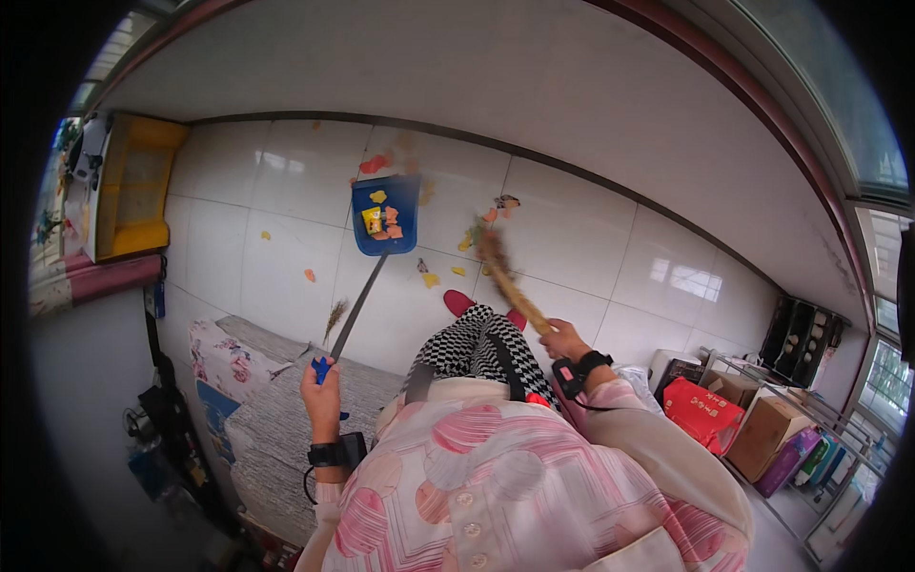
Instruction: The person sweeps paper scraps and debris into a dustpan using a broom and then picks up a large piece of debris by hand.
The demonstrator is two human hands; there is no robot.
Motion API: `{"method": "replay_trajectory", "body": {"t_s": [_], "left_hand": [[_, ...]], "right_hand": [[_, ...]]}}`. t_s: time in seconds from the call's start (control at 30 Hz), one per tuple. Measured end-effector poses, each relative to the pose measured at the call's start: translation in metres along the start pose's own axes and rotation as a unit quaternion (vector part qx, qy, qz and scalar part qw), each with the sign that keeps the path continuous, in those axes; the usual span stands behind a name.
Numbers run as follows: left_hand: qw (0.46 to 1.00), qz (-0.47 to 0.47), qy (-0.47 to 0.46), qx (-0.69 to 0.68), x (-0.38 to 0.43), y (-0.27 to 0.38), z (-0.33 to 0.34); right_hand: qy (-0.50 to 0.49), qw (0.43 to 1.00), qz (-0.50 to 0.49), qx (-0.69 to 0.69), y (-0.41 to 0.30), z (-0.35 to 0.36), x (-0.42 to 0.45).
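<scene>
My left hand (pixel 322 382) grips the blue end of a long dark handle (pixel 361 304). At its far end a blue dustpan (pixel 362 239) rests on the tiled floor, with a yellow wrapper (pixel 372 221), orange scraps (pixel 394 231) and a yellow scrap (pixel 378 196) in it. My right hand (pixel 566 341) is closed around the handle of a short straw hand broom (pixel 520 299). Its head is blurred and lies right of the dustpan, close to yellow scraps (pixel 465 242). Red scraps (pixel 373 164) lie beyond the pan's far edge.
More scraps dot the tiles (pixel 572 236), with a dried plant sprig (pixel 336 318) near the grey-covered seat (pixel 286 429). A yellow cabinet (pixel 136 236) stands far left. At right are cardboard boxes (pixel 766 432), a red bag (pixel 704 415) and a metal rack (pixel 822 422). A white wall (pixel 500 79) bounds the floor.
</scene>
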State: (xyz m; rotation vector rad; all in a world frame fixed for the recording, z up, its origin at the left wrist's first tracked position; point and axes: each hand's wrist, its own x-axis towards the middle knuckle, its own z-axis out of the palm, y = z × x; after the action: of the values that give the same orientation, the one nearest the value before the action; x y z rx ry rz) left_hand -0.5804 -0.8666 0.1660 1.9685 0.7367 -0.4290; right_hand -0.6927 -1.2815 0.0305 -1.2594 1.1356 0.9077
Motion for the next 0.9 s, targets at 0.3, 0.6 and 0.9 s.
{"method": "replay_trajectory", "body": {"t_s": [0.3,0.6,0.9], "left_hand": [[0.993,0.058,0.096,0.040,0.005,0.035,-0.011],[0.990,0.011,0.137,-0.013,0.013,0.067,0.004],[0.988,-0.074,0.121,-0.068,-0.003,0.066,0.036]], "right_hand": [[-0.066,0.968,-0.189,-0.154,-0.088,0.022,0.005],[0.091,0.995,-0.032,-0.039,-0.047,-0.110,-0.026],[0.157,0.985,-0.040,0.051,-0.039,-0.149,0.072]]}}
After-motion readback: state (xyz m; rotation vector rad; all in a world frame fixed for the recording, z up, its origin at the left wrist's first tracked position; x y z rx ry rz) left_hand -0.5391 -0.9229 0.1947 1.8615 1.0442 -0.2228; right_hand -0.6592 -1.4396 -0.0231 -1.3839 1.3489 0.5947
